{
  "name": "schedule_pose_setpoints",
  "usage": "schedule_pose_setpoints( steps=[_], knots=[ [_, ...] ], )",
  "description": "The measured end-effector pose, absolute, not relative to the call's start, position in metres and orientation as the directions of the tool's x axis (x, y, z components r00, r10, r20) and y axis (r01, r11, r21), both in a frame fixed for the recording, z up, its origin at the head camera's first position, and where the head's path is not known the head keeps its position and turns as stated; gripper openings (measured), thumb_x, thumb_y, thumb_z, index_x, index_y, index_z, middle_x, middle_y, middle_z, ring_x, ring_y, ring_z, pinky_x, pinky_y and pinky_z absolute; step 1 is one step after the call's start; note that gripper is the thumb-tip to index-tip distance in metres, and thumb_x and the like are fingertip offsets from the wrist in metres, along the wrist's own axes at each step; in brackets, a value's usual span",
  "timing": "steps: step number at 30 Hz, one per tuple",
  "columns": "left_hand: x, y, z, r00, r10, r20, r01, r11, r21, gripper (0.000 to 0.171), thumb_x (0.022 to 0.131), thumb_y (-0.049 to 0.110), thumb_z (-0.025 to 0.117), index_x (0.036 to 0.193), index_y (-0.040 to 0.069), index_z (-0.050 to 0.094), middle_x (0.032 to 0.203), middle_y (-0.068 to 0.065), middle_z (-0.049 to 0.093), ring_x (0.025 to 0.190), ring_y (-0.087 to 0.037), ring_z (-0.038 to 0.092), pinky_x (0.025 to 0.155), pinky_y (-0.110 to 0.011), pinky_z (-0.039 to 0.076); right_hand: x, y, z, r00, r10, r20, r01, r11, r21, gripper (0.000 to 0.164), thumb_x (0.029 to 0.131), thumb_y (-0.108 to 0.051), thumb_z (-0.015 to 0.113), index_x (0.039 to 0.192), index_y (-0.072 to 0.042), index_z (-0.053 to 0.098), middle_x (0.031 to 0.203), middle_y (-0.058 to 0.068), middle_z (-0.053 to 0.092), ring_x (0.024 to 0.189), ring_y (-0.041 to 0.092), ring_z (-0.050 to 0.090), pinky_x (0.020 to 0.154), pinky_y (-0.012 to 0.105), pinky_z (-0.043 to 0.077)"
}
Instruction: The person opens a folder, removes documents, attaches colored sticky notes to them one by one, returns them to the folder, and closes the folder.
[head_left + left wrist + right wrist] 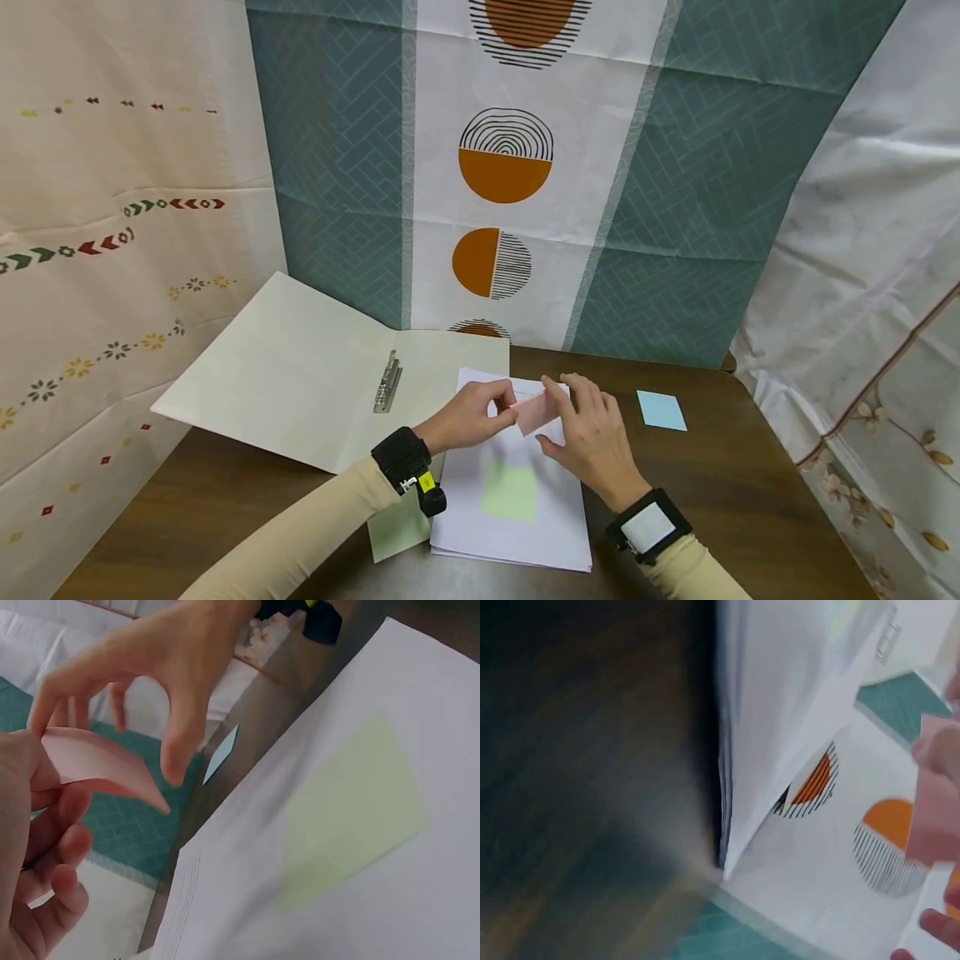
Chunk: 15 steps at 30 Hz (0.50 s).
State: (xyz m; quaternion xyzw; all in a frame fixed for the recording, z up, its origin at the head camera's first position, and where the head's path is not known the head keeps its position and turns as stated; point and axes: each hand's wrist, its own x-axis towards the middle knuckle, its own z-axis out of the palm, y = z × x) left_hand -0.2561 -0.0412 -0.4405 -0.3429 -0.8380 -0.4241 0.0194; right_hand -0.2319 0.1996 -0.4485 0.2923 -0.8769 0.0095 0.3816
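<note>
A pink sticky note (534,413) is pinched between the thumb and index finger of my left hand (472,414), held above a stack of white paper (517,546). Its free end bends slightly downward in the left wrist view. My right hand (597,437) hovers at the note's right side, fingers spread and thumb apart, the index fingertip right at its upper edge. On the top sheet, below both hands, lies a light green sticky note (510,493). The right wrist view shows the pink note (932,817) at its right edge.
An open white binder (292,367) with a metal clip (387,383) stands at the left, partly under the stack. A light blue note (662,410) lies right on the brown table (720,500). Pale green paper (397,527) shows below my left wrist. Patterned cloth (337,167) hangs behind.
</note>
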Motion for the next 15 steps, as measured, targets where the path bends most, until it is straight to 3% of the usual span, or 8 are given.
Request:
schedule_pose_setpoints(
  steps=[4, 9, 15],
  knots=[
    [-0.259, -0.052, -0.443, -0.778, 0.515, 0.36, 0.592, 0.411, 0.693, 0.009, 0.1, 0.019, 0.061, 0.092, 0.017, 0.059, 0.088, -0.001, 0.072, 0.081, -0.007, 0.059, 0.073, -0.022, 0.047, -0.237, 0.211, -0.45, -0.672, -0.365, 0.644, -0.536, 0.84, -0.084, 0.112, 0.062, -0.05, 0.092, 0.155, -0.016, 0.039, 0.132, 0.015, 0.057, 0.115, 0.03, 0.059, 0.082, 0.048, 0.054],
    [-0.261, -0.062, -0.443, -0.796, 0.475, 0.375, 0.575, 0.402, 0.712, 0.01, 0.101, 0.019, 0.06, 0.091, 0.018, 0.06, 0.093, -0.002, 0.072, 0.087, -0.01, 0.059, 0.074, -0.025, 0.047, -0.238, 0.217, -0.451, -0.817, -0.215, 0.535, -0.494, 0.739, -0.458, 0.102, 0.069, -0.037, 0.093, 0.153, -0.018, 0.039, 0.131, 0.012, 0.056, 0.122, 0.029, 0.057, 0.093, 0.055, 0.054],
    [-0.26, -0.066, -0.444, -0.792, 0.488, 0.367, 0.574, 0.389, 0.72, 0.01, 0.102, 0.021, 0.059, 0.092, 0.018, 0.061, 0.095, -0.001, 0.073, 0.087, -0.011, 0.058, 0.063, -0.019, 0.042, -0.236, 0.216, -0.452, -0.891, -0.18, 0.416, -0.428, 0.639, -0.639, 0.085, 0.078, -0.033, 0.088, 0.149, -0.017, 0.043, 0.135, 0.011, 0.058, 0.126, 0.029, 0.056, 0.103, 0.06, 0.047]
  ],
)
